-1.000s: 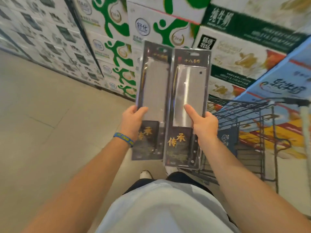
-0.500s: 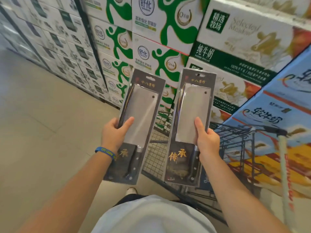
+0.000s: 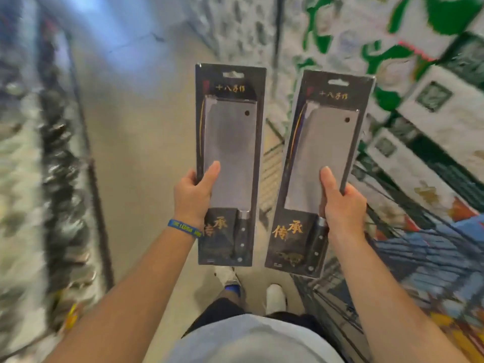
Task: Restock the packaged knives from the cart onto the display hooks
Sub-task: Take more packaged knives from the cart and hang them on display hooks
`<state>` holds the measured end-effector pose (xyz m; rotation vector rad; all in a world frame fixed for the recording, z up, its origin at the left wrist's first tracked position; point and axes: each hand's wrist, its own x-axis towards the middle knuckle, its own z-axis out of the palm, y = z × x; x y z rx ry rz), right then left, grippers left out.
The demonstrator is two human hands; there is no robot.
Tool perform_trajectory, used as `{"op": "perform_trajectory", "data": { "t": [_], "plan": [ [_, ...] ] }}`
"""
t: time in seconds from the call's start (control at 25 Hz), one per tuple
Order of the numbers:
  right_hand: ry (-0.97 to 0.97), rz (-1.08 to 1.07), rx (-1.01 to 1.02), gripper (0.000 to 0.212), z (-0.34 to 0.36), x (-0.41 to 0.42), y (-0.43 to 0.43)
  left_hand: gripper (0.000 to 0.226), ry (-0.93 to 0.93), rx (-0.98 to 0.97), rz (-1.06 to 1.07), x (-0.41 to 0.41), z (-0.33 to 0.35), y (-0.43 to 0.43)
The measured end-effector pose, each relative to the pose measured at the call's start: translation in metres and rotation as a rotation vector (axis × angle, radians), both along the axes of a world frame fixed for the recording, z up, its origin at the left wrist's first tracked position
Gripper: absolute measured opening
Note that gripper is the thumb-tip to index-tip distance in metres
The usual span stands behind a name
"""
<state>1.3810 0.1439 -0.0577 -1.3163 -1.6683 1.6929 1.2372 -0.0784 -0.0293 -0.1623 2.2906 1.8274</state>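
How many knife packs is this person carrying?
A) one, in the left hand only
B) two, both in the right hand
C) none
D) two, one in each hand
D: the left hand grips the left pack and the right hand grips the right pack.

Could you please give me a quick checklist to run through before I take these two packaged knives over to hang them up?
1. Left hand grips the left knife package, thumb on its front: ok.
2. Right hand grips the right knife package the same way: ok.
3. Left hang hole and right hang hole at the top, uncovered: ok.
4. Packages held apart, not overlapping: ok.
5. Display hooks located: cannot tell; none shows, and the surroundings are blurred.
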Motion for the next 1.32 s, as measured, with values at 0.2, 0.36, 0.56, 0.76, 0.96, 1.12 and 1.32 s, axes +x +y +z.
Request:
{"op": "perform_trajectory", "data": {
  "t": [0.2, 0.36, 0.56, 0.76, 0.96, 1.12, 1.32],
  "plan": [
    [0.141, 0.557, -0.061, 0.089, 0.027, -0.072, -0.142, 0.043, 0.068, 0.131, 0.448, 0.066, 0.031, -0.182],
    [0.226, 1.059, -0.067, 0.065, 0.066, -0.074, -0.302, 0.057, 0.129, 0.121, 0.787, 0.172, 0.057, -0.318],
    [0.427, 1.516, 0.053, 0.063, 0.131, 0.007, -0.515, 0.027, 0.443, -0.014, 1.236, 0.346, 0.115, -0.458],
    [0.736, 1.881, 0.051, 0.085, 0.224, 0.161, -0.715, 0.057, 0.656, -0.114, 1.615, 0.54, 0.203, -0.575],
    [1.04, 1.974, -0.005, 0.07, 0.331, 0.279, -0.838, 0.069, 0.845, -0.298, 1.878, 0.658, 0.299, -0.641],
    [1.164, 1.925, -0.08, 0.071, 0.403, 0.305, -0.893, 0.043, 0.942, -0.514, 1.948, 0.679, 0.379, -0.678],
    [1.285, 1.898, -0.183, 0.069, 0.455, 0.288, -0.948, 0.069, 0.94, -0.647, 2.025, 0.658, 0.427, -0.72]
  ]
}}
